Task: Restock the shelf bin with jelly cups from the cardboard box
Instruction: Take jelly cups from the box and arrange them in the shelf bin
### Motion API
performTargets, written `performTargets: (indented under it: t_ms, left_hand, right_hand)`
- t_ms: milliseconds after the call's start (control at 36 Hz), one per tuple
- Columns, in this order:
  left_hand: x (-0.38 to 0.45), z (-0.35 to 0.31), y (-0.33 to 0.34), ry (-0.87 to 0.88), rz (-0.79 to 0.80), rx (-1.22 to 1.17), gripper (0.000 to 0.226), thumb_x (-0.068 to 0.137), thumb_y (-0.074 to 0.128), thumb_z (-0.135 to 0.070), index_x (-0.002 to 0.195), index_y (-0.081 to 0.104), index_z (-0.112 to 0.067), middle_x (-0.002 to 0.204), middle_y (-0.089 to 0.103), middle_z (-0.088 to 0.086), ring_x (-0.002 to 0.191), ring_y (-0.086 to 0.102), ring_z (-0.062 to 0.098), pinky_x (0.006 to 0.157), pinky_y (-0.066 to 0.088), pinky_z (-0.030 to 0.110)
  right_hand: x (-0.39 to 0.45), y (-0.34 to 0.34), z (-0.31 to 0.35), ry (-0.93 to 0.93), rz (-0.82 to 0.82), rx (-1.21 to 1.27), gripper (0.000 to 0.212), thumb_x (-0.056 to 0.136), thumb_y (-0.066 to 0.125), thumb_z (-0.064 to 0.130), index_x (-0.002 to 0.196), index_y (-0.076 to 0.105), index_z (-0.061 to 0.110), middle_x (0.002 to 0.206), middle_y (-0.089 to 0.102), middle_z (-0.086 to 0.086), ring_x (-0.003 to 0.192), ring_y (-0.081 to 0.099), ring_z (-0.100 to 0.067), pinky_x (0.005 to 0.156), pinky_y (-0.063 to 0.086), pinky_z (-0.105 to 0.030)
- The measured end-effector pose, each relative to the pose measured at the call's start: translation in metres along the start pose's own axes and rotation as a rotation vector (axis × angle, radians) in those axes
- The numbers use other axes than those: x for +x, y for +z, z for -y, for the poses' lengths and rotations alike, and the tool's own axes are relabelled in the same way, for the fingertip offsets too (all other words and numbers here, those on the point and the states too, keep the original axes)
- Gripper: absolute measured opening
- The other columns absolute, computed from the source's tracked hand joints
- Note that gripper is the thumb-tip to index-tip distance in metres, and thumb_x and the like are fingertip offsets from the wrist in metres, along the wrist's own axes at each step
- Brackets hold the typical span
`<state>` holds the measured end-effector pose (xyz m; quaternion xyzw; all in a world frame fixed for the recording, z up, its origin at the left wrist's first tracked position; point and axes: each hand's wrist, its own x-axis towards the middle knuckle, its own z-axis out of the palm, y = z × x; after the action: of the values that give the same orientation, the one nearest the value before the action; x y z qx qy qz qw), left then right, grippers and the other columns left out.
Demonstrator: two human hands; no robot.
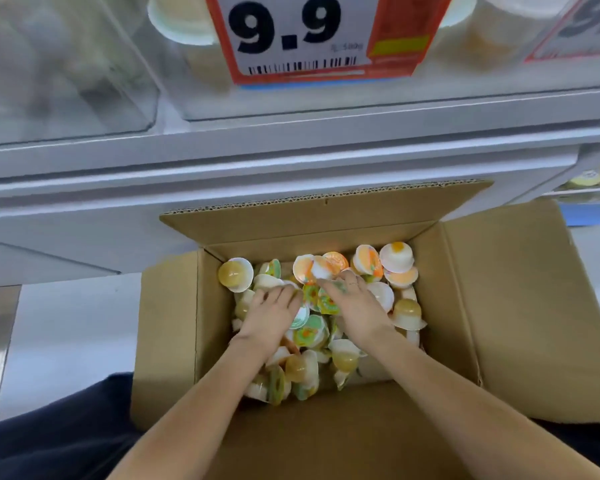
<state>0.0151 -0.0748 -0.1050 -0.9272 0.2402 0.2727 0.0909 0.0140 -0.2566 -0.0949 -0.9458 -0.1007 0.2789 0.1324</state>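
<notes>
Deep in the cardboard box (174, 306), the left hand (269, 315) and right hand (355, 306) curl into loose jelly cups (312, 332); whether either grips one is unclear. Overfilled handfuls could spill short of the shelf bin (465, 91) at twelve o'clock.

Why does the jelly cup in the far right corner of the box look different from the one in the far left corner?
The right corner cup is milky white with an orange spot; the left corner cup is see-through yellowish. The right one stands bottom up; the left one lies on its side. Both are small jelly cups with wide rims in the cardboard box.
</notes>
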Motion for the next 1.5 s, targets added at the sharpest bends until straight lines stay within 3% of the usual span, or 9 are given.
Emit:
performTargets:
  t_ms: [56,139,306,528,750,861,1056,1194,1500]
  left_hand:
    - [0.005,-0.001,0.003,0.015,-0.033,-0.02,0.114,0.013,0.089,-0.02,0.121,0.05,-0.017,0.11,0.063,0.004,0.092,0.064,0.021,0.077,0.038,0.036]
    - [0.008,-0.004,0.004,0.051,-0.073,-0.012,0.087,0.057,0.077,-0.011,0.136,0.042,-0.021,0.135,0.046,0.006,0.114,0.055,0.024,0.092,0.037,0.036]
    - [0.009,-0.001,0.002,0.055,-0.084,-0.211,0.066,0.077,0.059,0.001,0.136,0.033,-0.016,0.139,0.033,0.005,0.127,0.035,0.026,0.102,0.028,0.032]
    - [-0.008,0.006,-0.043,-0.062,-0.065,-0.657,0.07,0.064,0.074,-0.032,0.126,0.043,-0.022,0.117,0.042,0.003,0.118,0.041,0.025,0.094,0.042,0.032]
    - [-0.053,0.005,-0.126,-0.019,-0.125,-0.803,0.067,0.062,0.08,-0.017,0.122,0.052,-0.018,0.105,0.045,0.001,0.107,0.047,0.018,0.077,0.035,0.015]
    - [-0.089,0.011,-0.172,0.036,-0.139,-0.801,0.075,0.064,0.082,-0.015,0.13,0.047,-0.018,0.117,0.05,-0.001,0.103,0.05,0.012,0.08,0.041,0.017]
    - [-0.156,0.011,-0.242,0.06,-0.152,-1.523,0.042,0.074,0.075,-0.003,0.112,0.061,-0.015,0.106,0.066,0.006,0.086,0.063,0.012,0.076,0.054,0.022]
    - [-0.173,0.002,-0.261,0.222,-0.064,-2.346,0.043,0.065,0.08,-0.008,0.104,0.067,0.005,0.114,0.065,0.024,0.103,0.065,0.03,0.081,0.058,0.039]
    - [-0.172,-0.017,-0.275,0.214,-0.061,-2.493,0.024,0.074,0.062,-0.015,0.09,0.077,-0.005,0.105,0.069,0.018,0.094,0.069,0.026,0.078,0.058,0.035]
  right_hand:
    - [0.004,0.008,0.0,0.006,-0.018,-0.025,0.09,0.083,0.057,-0.005,0.149,0.013,0.039,0.148,0.016,-0.015,0.14,0.014,-0.034,0.109,0.031,-0.041]
    - [0.007,0.015,0.001,0.012,-0.06,-0.055,0.079,0.087,0.054,0.0,0.147,0.019,0.038,0.145,0.02,-0.017,0.137,0.017,-0.036,0.11,0.029,-0.043]
    - [0.006,0.017,0.002,0.023,-0.091,0.069,0.06,0.085,0.061,0.012,0.137,0.038,0.029,0.137,0.027,-0.013,0.128,0.025,-0.033,0.102,0.04,-0.042]
    - [-0.022,-0.02,0.006,0.262,-0.009,0.966,0.033,0.078,0.07,0.019,0.099,0.044,0.021,0.078,0.05,-0.008,0.059,0.042,-0.016,0.055,0.04,-0.028]
    - [-0.062,-0.085,0.021,0.39,0.123,1.69,0.041,0.081,0.066,0.018,0.114,0.047,0.005,0.11,0.059,-0.017,0.092,0.066,-0.026,0.07,0.057,-0.026]
    - [-0.095,-0.14,0.034,0.289,0.229,1.871,0.005,0.091,0.052,0.002,0.09,0.05,0.007,0.119,0.058,-0.026,0.11,0.063,-0.032,0.087,0.055,-0.028]
    - [-0.145,-0.233,0.064,-0.064,0.046,1.64,0.037,0.076,0.07,0.015,0.111,0.061,0.007,0.122,0.065,-0.015,0.11,0.063,-0.025,0.098,0.05,-0.038]
    - [-0.176,-0.269,0.077,-0.302,-0.207,1.455,0.037,0.07,0.071,0.008,0.104,0.057,0.013,0.091,0.069,-0.002,0.073,0.064,-0.006,0.065,0.05,-0.015]
    - [-0.169,-0.27,0.093,-0.478,-0.467,1.317,0.038,0.067,0.075,0.006,0.101,0.059,0.007,0.116,0.066,-0.013,0.108,0.064,-0.013,0.087,0.054,-0.024]
